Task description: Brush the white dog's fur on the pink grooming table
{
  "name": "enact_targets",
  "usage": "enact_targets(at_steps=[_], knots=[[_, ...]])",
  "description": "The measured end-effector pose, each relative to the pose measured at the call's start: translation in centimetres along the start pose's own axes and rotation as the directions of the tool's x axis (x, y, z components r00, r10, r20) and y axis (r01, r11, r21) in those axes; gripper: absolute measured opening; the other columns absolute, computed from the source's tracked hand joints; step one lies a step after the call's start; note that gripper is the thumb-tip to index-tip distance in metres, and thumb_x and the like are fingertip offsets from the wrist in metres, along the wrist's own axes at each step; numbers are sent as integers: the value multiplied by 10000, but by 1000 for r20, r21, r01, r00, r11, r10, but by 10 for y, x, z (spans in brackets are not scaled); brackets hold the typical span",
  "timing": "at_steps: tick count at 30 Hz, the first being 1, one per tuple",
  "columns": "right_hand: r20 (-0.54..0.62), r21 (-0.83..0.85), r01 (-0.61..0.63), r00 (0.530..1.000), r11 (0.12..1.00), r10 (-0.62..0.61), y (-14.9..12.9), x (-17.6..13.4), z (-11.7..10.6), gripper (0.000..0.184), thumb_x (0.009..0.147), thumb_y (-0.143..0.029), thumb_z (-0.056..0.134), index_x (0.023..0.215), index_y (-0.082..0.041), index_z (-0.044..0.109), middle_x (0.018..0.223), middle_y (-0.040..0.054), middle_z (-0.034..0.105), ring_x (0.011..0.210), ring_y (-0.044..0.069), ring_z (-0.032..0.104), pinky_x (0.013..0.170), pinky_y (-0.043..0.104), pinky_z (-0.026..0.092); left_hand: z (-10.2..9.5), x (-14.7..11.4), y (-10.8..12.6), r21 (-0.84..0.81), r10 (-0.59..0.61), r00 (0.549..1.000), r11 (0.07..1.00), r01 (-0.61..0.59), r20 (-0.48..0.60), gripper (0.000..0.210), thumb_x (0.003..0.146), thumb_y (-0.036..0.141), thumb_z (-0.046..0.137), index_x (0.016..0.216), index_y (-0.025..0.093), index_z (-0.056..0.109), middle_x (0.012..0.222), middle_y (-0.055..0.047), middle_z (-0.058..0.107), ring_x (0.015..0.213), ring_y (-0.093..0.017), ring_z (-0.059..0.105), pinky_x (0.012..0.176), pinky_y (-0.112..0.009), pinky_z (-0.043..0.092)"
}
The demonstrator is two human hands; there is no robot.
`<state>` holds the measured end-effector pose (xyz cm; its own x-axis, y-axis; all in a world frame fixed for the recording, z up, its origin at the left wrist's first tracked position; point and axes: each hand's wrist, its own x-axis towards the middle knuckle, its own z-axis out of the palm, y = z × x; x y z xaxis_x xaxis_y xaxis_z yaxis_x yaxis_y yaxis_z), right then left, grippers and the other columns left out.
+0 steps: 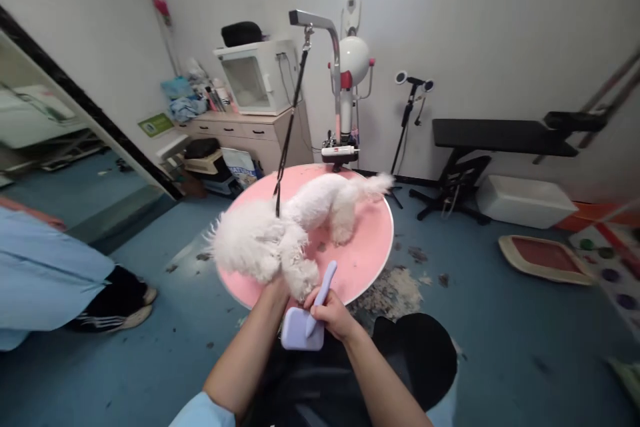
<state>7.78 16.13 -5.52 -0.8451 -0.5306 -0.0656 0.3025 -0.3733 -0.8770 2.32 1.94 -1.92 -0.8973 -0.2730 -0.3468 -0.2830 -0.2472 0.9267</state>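
Observation:
A fluffy white dog (320, 203) stands on a round pink grooming table (367, 247), its head toward the left and its tail toward the right. A black strap (287, 140) runs from its neck up to an overhead metal arm. My right hand (333, 313) is closed round a lavender slicker brush (303, 328), with the handle pointing up and the wide head low near my lap. Beside it, my left hand (280, 288) reaches in under the dog's head, by a front leg. Fur hides its fingers, so its grip does not show.
Behind the table stand a white dryer on a post (354, 60), a drawer cabinet (250, 130) and a tripod lamp (410, 97). A folded black table (500, 137) is at the right. Loose fur (395, 293) lies on the floor. Another person's legs (110, 307) are at the left.

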Motion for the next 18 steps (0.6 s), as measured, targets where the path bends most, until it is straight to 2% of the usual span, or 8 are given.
enact_targets(at_steps=[4,7,8,10,12,15,17,18], knots=[[3,-35,11,1000,999,-11,15,24,29,82,571,-219,660,637,-171,665,556,-20,564,544,125,483,540,250,384,-33,-1,16,-34,-5,999,999,3,-53,470,903,508,434,679,124,588,580,-21,559,598,-160,573,601,-298,480],[-63,-262,84,993,961,-104,21,30,40,55,642,-230,643,629,-177,650,566,-13,573,558,139,514,566,266,424,-49,-11,25,-24,87,989,996,-90,-117,435,831,548,519,813,131,640,746,-72,668,784,-211,624,705,-303,491],[-83,-354,107,986,929,-145,22,31,43,64,662,-236,639,634,-181,652,582,-7,585,569,146,529,577,271,436,-51,-16,26,16,134,985,991,-133,-107,434,796,551,561,883,134,648,822,-78,689,843,-220,627,734,-301,491],[-74,-483,140,977,864,-199,26,32,50,59,669,-242,655,674,-186,674,643,13,630,618,173,573,609,286,460,-48,-28,22,152,195,981,969,-194,7,442,726,516,646,951,135,651,883,-80,698,869,-235,628,739,-305,492],[-42,-508,153,979,848,-202,33,31,58,131,659,-231,675,778,-184,702,725,37,676,689,211,615,641,305,478,-38,-35,15,278,216,973,933,-229,76,425,655,435,729,956,144,654,863,-68,700,839,-237,634,730,-302,489],[31,-370,73,997,926,-66,44,20,56,167,684,-241,671,833,-166,685,733,34,685,712,221,630,638,304,487,-23,-36,5,326,344,938,892,-313,-39,382,653,380,734,949,150,657,937,-83,699,903,-242,633,794,-300,475],[43,-257,-68,996,964,81,45,6,41,152,696,-299,693,745,-163,646,678,12,658,672,197,616,636,296,488,-20,-32,2,285,399,903,894,-345,-161,372,683,387,705,969,153,657,991,-94,694,962,-242,623,843,-299,461],[3,-199,-138,990,970,142,42,-1,31,200,695,-347,709,712,-166,625,654,6,643,653,190,609,636,298,490,-21,-31,2,254,399,890,905,-342,-222,372,701,401,687,978,154,657,994,-95,694,978,-240,620,857,-298,456]])
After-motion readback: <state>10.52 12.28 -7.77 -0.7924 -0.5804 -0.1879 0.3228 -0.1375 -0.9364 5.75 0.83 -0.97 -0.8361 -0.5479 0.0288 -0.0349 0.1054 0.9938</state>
